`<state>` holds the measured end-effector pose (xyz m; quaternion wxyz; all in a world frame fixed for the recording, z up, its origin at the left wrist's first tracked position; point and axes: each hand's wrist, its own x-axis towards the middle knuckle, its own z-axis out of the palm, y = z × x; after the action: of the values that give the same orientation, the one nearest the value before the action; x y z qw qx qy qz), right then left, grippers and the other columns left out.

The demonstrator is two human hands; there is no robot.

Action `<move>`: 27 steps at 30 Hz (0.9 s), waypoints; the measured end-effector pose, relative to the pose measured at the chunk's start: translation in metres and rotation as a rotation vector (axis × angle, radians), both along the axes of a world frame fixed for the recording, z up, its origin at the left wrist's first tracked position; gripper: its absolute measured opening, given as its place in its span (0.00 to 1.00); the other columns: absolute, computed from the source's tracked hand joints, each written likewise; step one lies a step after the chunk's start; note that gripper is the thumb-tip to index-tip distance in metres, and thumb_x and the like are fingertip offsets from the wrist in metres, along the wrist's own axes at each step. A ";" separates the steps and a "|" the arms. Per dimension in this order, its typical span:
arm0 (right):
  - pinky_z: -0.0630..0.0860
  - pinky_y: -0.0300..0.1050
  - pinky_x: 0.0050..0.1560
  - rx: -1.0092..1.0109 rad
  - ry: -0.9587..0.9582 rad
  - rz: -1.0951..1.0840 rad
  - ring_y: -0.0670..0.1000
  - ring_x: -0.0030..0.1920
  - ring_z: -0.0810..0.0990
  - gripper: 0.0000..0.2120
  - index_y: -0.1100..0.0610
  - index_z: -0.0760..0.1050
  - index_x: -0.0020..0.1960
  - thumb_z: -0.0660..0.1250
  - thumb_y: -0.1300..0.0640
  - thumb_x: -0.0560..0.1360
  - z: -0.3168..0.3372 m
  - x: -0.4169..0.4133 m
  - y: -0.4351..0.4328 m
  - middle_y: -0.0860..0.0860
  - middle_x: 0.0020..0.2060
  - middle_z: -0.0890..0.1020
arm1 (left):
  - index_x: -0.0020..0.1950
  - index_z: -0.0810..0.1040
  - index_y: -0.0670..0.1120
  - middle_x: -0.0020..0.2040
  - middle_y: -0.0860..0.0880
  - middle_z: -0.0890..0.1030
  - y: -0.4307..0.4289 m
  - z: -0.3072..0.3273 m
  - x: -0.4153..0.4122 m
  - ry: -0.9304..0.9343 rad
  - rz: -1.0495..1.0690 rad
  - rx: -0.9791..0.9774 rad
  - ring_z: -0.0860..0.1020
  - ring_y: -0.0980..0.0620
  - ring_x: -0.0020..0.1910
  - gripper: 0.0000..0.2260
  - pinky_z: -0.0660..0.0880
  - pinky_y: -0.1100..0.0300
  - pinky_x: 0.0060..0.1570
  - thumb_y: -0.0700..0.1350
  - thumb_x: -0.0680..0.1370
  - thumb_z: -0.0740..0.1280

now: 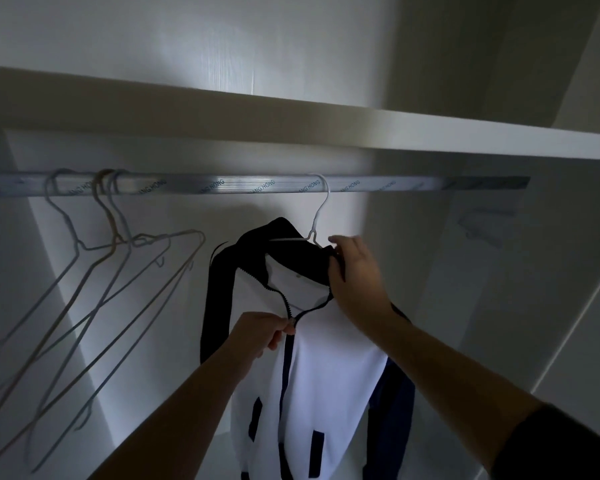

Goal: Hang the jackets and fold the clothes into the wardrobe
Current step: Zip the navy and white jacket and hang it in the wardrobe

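Note:
A white jacket (329,368) with a black collar and dark sleeves hangs on a white wire hanger (317,216), hooked over the metal rail (243,186) inside the wardrobe. My left hand (264,332) pinches the zip pull at the jacket's chest, just below the open collar. My right hand (355,271) grips the right side of the black collar, close to the hanger's neck. The jacket's lower part runs out of the bottom of the view.
Three bare wire hangers (111,271) hang on the rail at the left, tilted towards the jacket. A white shelf (395,133) runs above the rail. The wardrobe's side wall (499,306) stands at the right.

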<state>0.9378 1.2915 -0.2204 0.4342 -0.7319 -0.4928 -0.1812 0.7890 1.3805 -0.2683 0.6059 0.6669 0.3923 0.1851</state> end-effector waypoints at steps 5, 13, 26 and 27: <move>0.69 0.37 0.32 -0.120 0.380 0.024 0.45 0.30 0.71 0.07 0.58 0.76 0.43 0.61 0.61 0.78 -0.070 -0.027 -0.035 0.51 0.33 0.76 | 0.33 0.79 0.43 0.28 0.51 0.71 0.006 -0.005 -0.003 0.088 0.000 -0.038 0.68 0.55 0.28 0.12 0.61 0.63 0.30 0.44 0.77 0.67; 0.56 0.35 0.22 -0.343 1.374 0.150 0.45 0.25 0.58 0.06 0.58 0.81 0.44 0.73 0.56 0.71 -0.072 -0.032 -0.006 0.49 0.31 0.67 | 0.37 0.79 0.43 0.22 0.53 0.67 0.016 -0.006 -0.001 0.313 -0.078 -0.061 0.62 0.56 0.21 0.08 0.56 0.66 0.22 0.41 0.76 0.65; 0.55 0.33 0.20 -0.464 1.465 0.151 0.43 0.25 0.58 0.03 0.60 0.79 0.45 0.70 0.59 0.74 -0.055 -0.036 0.007 0.48 0.27 0.66 | 0.41 0.80 0.43 0.28 0.51 0.72 0.032 -0.041 -0.016 0.292 -0.129 -0.024 0.66 0.56 0.22 0.08 0.61 0.67 0.22 0.44 0.77 0.66; 0.56 0.32 0.22 -0.481 1.464 0.156 0.44 0.26 0.60 0.04 0.59 0.79 0.41 0.70 0.59 0.74 -0.055 -0.034 0.006 0.47 0.27 0.68 | 0.40 0.78 0.46 0.31 0.51 0.73 0.031 -0.049 -0.018 0.328 -0.099 0.154 0.70 0.56 0.26 0.07 0.64 0.66 0.26 0.45 0.77 0.65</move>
<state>0.9033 1.2972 -0.2749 0.4899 -0.7026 -0.1559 0.4919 0.7713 1.4115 -0.3176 0.4893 0.7510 0.4374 0.0732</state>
